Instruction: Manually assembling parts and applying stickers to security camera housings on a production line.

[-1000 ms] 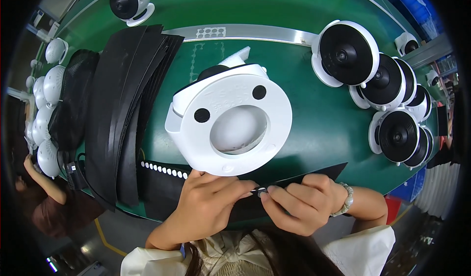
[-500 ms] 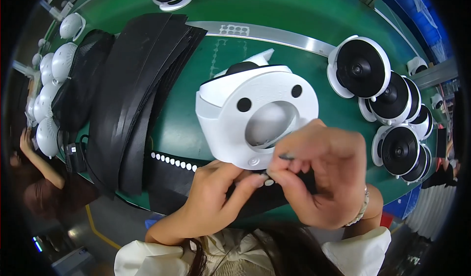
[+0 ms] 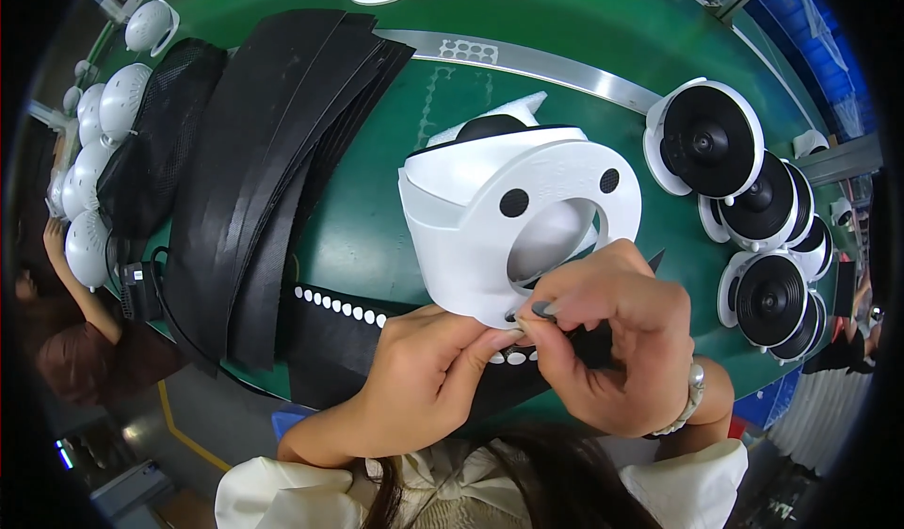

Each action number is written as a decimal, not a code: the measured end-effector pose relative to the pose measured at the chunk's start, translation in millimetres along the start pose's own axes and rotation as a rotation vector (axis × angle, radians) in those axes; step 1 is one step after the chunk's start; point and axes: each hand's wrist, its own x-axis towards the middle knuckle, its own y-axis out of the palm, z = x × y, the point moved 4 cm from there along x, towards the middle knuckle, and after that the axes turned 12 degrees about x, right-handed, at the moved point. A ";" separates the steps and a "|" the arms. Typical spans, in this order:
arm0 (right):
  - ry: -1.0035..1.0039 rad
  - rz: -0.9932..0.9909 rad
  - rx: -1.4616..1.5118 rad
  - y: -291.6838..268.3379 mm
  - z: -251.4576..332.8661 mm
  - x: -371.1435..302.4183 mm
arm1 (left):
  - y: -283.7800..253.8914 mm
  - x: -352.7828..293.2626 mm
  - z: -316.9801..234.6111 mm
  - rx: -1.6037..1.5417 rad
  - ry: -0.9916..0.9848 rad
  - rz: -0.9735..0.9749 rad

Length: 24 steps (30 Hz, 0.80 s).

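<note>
Head view: one white device base (image 3: 476, 251), resting on the green worktop (image 3: 358, 232), at the centre, directly beyond both hands on the side away from the body; its oval face slants from lower left to upper right, its near rim meeting the fingertips. Left hand (image 3: 419, 364): at the lower-left edge of the base, thumb laid along the near rim, other fingers passing out of sight beneath; state of grip, touching the rim, but how firmly closed cannot be told. Right hand (image 3: 621, 341): at the lower-right edge, covering part of the face, thumb and fingertips gathered at the same near rim; whether the grip is on a small piece or bare cannot be told. Neither hand is clearly the nearer; the two thumbs almost meet. Appearance of base: glossy white, thick-walled, ring-like, with a large round opening (image 3: 546, 237) and two flat black discs (image 3: 513, 202) set on the far part of the face. Adjoining: one black sheet (image 3: 330, 364), under the wrists, edged with white dots (image 3: 346, 312); to the left, a stack of black sheets (image 3: 268, 152); to the right, a cluster of white-and-black units (image 3: 711, 143).
</note>
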 end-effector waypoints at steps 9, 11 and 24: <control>0.007 -0.022 -0.029 1.4 -2.1 -2.6 | -3.2 -2.5 1.9 -0.030 -0.046 0.072; -0.007 -0.070 -0.043 1.6 -1.7 -5.3 | -2.0 -2.5 3.1 -0.032 -0.072 0.089; 0.146 -0.325 -0.228 -38.8 -20.0 -21.5 | 2.6 -5.7 8.3 -0.124 -0.027 0.020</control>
